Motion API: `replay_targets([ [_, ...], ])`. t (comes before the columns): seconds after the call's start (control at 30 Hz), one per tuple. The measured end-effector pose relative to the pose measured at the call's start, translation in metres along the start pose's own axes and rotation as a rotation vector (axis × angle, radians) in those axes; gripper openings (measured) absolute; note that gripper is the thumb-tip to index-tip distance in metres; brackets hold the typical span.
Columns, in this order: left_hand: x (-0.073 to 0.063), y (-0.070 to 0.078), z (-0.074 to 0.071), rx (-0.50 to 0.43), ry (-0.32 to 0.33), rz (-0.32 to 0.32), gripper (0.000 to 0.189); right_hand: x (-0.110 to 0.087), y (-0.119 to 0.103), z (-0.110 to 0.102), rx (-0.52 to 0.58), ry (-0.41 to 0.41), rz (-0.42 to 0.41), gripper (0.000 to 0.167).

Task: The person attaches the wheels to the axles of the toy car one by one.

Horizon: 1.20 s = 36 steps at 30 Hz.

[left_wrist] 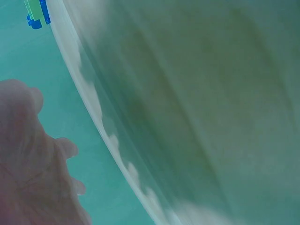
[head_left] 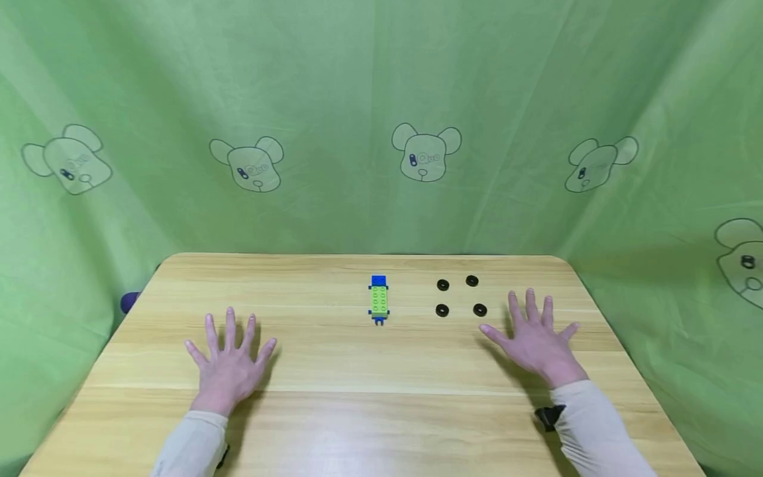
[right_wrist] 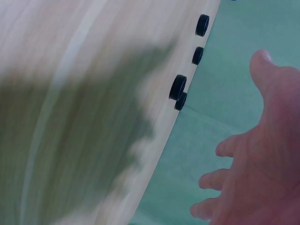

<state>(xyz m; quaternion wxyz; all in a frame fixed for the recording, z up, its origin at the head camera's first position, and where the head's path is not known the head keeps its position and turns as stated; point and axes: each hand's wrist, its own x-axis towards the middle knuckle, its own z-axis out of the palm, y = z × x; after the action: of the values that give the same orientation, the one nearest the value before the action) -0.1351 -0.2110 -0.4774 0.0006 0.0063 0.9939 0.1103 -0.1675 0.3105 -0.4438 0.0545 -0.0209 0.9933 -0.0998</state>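
Fingers spread, my left hand hovers over the left side of the table, holding nothing. My right hand is spread in the same way on the right, also with nothing in it. Between them, towards the back, lies a toy car base of light green studded brick, with a blue block at its far end and small blue axle stubs at its sides. Several black toy wheels lie apart from each other, just left of my right fingertips. The right wrist view shows the wheels beyond the palm.
The wooden table has rounded far corners. A green curtain with mouse-head drawings hangs behind it and along both sides. Something purple sticks out past the table's left edge.
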Motion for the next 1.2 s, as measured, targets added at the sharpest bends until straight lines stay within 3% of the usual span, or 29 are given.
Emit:
replay_targets([
  [0.3,0.001,0.001,-0.002,-0.013,0.0,0.012,0.078,-0.001,-0.001,0.001,0.0,0.007,-0.01,0.101],
  [0.43,0.005,0.002,-0.002,-0.059,0.022,0.057,0.08,0.0,-0.006,-0.001,0.072,0.069,-0.064,0.095],
  [0.57,0.016,0.006,-0.001,-0.236,0.018,0.125,0.082,0.004,-0.015,0.0,0.191,0.149,-0.163,0.086],
  [0.67,0.025,0.012,0.0,-0.406,-0.011,0.138,0.086,0.008,-0.021,0.001,0.25,0.182,-0.215,0.079],
  [0.9,0.045,0.033,0.0,-0.695,-0.075,0.123,0.093,0.02,-0.039,0.001,0.398,0.149,-0.252,0.062],
  [1.07,0.058,0.054,0.002,-0.824,-0.11,0.149,0.091,0.03,-0.051,0.004,0.475,0.095,-0.275,0.056],
  [1.2,0.069,0.07,0.006,-0.84,-0.127,0.15,0.09,0.036,-0.057,0.01,0.508,0.073,-0.276,0.053],
])
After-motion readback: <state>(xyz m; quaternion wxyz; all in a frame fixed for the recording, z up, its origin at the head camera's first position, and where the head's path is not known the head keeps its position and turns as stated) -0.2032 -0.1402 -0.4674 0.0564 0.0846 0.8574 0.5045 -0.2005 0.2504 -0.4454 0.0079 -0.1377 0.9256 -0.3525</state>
